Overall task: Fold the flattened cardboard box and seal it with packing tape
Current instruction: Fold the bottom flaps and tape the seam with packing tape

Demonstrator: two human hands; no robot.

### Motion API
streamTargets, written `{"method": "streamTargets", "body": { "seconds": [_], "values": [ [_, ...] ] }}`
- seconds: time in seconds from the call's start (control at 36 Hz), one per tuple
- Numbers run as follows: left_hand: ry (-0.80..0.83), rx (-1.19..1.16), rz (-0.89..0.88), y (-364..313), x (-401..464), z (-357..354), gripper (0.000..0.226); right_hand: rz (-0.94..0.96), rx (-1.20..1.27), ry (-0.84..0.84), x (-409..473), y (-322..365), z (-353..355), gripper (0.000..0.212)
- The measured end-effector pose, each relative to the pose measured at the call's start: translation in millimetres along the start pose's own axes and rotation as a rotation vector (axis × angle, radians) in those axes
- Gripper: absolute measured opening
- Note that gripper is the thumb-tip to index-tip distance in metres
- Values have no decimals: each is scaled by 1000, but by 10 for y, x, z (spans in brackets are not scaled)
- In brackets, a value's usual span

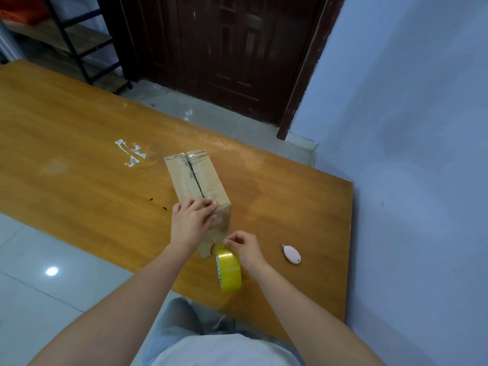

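A person is working at a wooden table, where a folded cardboard box is lying at centre frame with its top flaps closed, so nothing inside is showing. The left hand is pressing on the box's near edge, fingers gently curved over it. Just below, the right hand is pinching what appears to be the tape's loose end with curled fingertips, beside the yellow packing tape roll hanging off the table's near edge. A pink cutter is lying to the right. Tape scraps are sticking left of the box.
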State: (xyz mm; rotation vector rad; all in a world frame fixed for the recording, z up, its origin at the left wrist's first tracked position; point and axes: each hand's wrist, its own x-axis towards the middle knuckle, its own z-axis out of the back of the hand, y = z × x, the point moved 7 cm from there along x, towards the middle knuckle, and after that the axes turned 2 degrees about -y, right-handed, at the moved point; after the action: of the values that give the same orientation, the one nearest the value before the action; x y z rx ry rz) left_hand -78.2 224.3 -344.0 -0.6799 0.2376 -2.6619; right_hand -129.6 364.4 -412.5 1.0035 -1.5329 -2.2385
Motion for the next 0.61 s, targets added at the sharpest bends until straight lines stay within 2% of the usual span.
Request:
{"method": "streamTargets", "body": {
  "seconds": [0.06,0.14,0.28,0.44,0.53,0.61],
  "values": [
    [-35,9,-22,19,-23,-13,24,6,4,-11,-11,-1,37,27],
    [-77,23,-62,18,-59,-40,35,7,8,-18,-25,6,54,25],
    [-141,48,-128,-3,-85,-34,34,-11,45,-29,-48,-19,36,25],
    [-99,59,-175,-31,-153,-56,36,-35,97,-48,-75,-29,41,26],
    [-47,73,-140,-35,-142,-61,48,-65,121,-54,-83,-47,48,25],
    [-23,91,-115,-59,-105,-39,47,-83,127,-42,-90,-46,82,23]
  ]
}}
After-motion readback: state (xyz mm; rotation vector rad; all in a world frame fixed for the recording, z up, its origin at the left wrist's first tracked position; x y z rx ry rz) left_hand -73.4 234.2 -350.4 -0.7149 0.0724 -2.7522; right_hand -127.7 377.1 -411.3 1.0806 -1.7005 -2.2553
